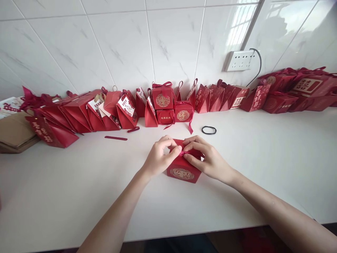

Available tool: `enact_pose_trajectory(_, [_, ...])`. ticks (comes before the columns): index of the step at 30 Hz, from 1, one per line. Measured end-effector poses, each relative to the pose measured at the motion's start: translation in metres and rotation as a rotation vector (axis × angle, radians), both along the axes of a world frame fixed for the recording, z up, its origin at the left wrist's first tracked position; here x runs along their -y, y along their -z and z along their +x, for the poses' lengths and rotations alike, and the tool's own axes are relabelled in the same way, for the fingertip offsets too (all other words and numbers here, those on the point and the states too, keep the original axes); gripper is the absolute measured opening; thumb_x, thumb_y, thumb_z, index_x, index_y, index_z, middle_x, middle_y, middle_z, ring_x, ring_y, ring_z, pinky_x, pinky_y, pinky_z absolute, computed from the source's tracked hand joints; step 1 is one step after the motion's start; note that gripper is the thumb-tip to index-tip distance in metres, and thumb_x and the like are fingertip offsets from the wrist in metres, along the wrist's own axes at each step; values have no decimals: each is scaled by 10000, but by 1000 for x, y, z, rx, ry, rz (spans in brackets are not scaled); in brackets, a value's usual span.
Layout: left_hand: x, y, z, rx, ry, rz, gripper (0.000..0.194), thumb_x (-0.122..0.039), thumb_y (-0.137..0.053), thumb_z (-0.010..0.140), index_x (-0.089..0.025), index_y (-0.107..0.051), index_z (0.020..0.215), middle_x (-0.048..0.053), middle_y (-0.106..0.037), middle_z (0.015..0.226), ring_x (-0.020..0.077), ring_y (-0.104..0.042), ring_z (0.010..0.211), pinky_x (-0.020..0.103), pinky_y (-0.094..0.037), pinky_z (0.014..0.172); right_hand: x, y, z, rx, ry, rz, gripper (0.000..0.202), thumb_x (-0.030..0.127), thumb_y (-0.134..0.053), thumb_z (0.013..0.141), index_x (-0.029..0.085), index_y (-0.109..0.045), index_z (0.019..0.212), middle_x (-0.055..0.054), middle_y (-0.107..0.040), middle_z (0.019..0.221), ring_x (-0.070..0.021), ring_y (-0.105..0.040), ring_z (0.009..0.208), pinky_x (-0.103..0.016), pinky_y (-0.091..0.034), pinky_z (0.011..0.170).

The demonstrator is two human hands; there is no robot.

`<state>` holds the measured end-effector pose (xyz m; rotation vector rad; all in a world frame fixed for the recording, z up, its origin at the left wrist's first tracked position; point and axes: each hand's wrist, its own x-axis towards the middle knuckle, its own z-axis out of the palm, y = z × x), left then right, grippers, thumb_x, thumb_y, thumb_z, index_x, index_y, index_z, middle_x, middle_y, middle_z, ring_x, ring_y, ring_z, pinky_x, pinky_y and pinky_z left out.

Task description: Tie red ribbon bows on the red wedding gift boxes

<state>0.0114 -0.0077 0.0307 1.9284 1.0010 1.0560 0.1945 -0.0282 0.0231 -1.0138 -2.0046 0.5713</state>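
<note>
A red gift box point(181, 173) with a round gold emblem on its front stands on the white table in front of me. Across its top runs a dark red ribbon point(184, 153), gathered at the middle. From the left, my left hand point(163, 154) pinches the ribbon between thumb and fingers. My right hand point(206, 156) closes on the same ribbon from the other side, its fingertips almost meeting those of the left. The hands partly cover the box's top, so the exact form of the knot is hidden.
Several red gift boxes point(181, 111) line the tiled wall. A black elastic band point(209, 130), a flat dark red strip point(116, 138) and a small ribbon loop point(133, 129) lie behind my hands. Brown cardboard point(17, 128) is at left; a power strip point(239, 60) hangs on the wall.
</note>
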Motion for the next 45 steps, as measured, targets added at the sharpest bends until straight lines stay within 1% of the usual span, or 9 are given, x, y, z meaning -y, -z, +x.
enact_pose_trajectory(5, [-4,0,-4,-7,-43,35,278,-274,-520,813,-183,-423,568,-2,-470,682,148,-476,701,276,-379,668,-1,0,1,2,-18,0,83,203,-539,847,206,-622,853,-80,-583,1022,-194,-594,952,-356,-510,827])
enact_pose_trajectory(12, [-3,-6,-7,3,40,67,162,-301,-542,826,-193,-593,716,15,-547,796,161,-511,804,287,-397,771,-3,0,3,-18,-41,-35,103,189,-540,846,201,-642,858,-79,-581,1044,-191,-590,997,-331,-514,831])
enact_pose_trajectory(17, [-2,-3,-4,-50,55,61,175,-327,-612,803,-182,-597,706,8,-547,816,145,-525,802,275,-401,773,-2,-1,3,-31,-36,-61,111,198,-533,849,196,-638,886,-79,-580,1038,-182,-609,949,-309,-525,782])
enact_pose_trajectory(23, [-4,-5,-10,-41,57,-68,230,-324,-536,860,-171,-508,690,-15,-498,779,122,-479,760,255,-365,709,-3,-2,4,-19,-49,-59,112,191,-548,838,195,-638,904,-70,-579,1050,-175,-601,948,-312,-511,807])
enact_pose_trajectory(28, [-4,-12,-13,-60,92,-180,245,-315,-538,836,-163,-479,653,-17,-455,728,121,-428,716,261,-334,671,-4,-1,5,-10,-54,-65,124,198,-546,842,197,-644,918,-66,-565,1056,-164,-594,938,-313,-496,832])
enact_pose_trajectory(35, [-5,-10,-14,-97,83,-245,317,-371,-568,814,-160,-426,624,-29,-422,688,101,-405,647,247,-319,608,-4,-1,5,-4,-82,-66,157,136,-496,830,191,-630,891,-69,-555,1055,-163,-572,976,-306,-469,851])
enact_pose_trajectory(41, [-5,-12,-16,-120,18,-237,343,-417,-606,795,-167,-415,659,-48,-424,633,79,-415,585,216,-314,548,-6,-11,15,-108,-10,-102,177,339,-529,853,199,-577,949,-66,-569,994,-181,-549,880,-292,-451,709])
enact_pose_trajectory(43, [-4,-14,-17,-108,11,-244,323,-398,-617,788,-166,-427,668,-49,-437,628,69,-416,561,205,-320,525,-6,-19,22,-152,111,-148,265,433,-471,877,186,-550,819,-38,-544,812,-152,-510,733,-265,-409,614])
enact_pose_trajectory(45, [-3,-15,-17,-83,38,-292,252,-356,-615,788,-174,-455,722,-54,-464,617,60,-412,516,194,-321,487,-5,-26,30,-123,181,-281,420,530,-417,881,176,-511,676,8,-423,602,-104,-385,538,-241,-312,492])
